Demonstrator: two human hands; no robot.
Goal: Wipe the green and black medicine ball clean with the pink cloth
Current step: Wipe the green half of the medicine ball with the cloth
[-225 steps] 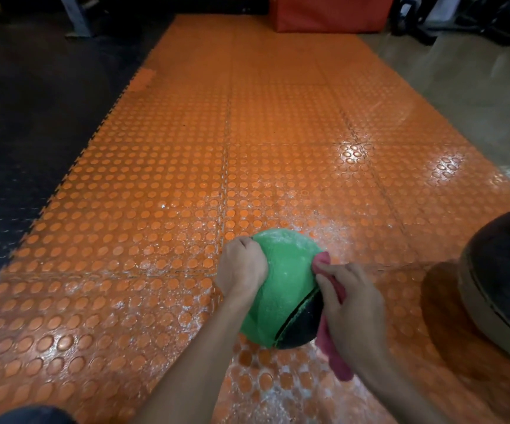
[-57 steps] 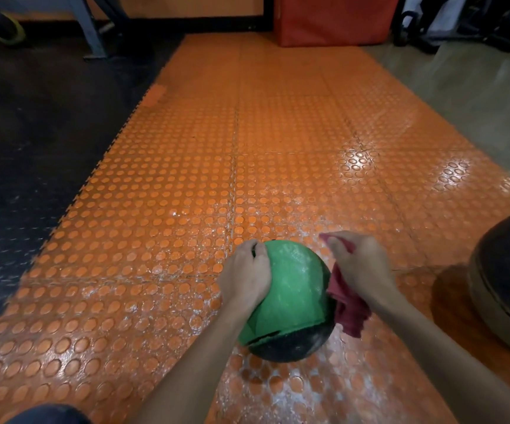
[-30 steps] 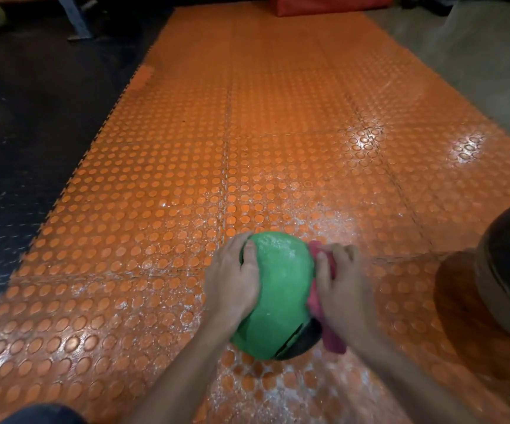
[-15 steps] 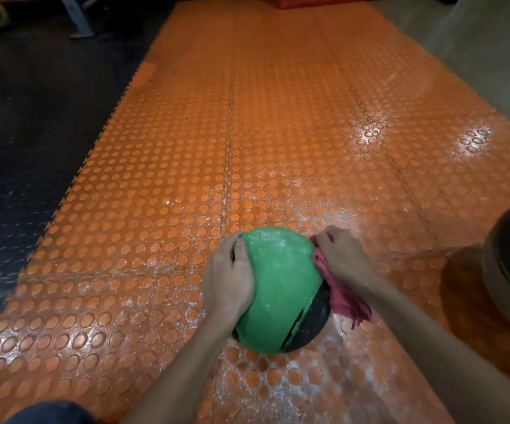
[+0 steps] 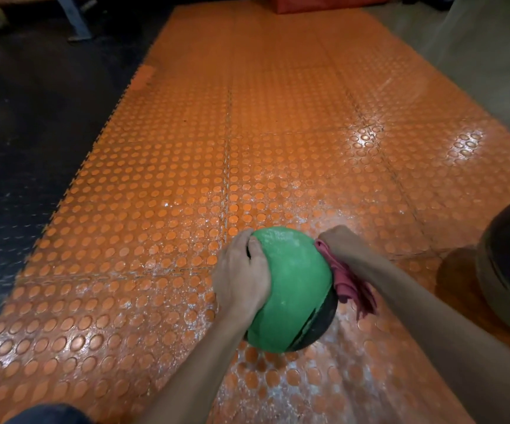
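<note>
Facing up, medicine ball (image 5: 293,289) green side; black panel (image 5: 324,327) toward pink cloth (image 5: 351,289).

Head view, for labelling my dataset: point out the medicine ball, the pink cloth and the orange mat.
medicine ball (image 5: 293,286), head view, green upper face.
pink cloth (image 5: 351,287), head view, bunched folds right of the ball.
orange mat (image 5: 186,179), head view, bare studded tile.

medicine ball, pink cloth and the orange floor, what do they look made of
Medicine ball: likely rubber, matte with a fine grainy texture, dusted white. Pink cloth: soft fabric, it bunches and hangs limply. Orange floor: probably rubber or plastic tiles, glossy, raised round studs.
</note>
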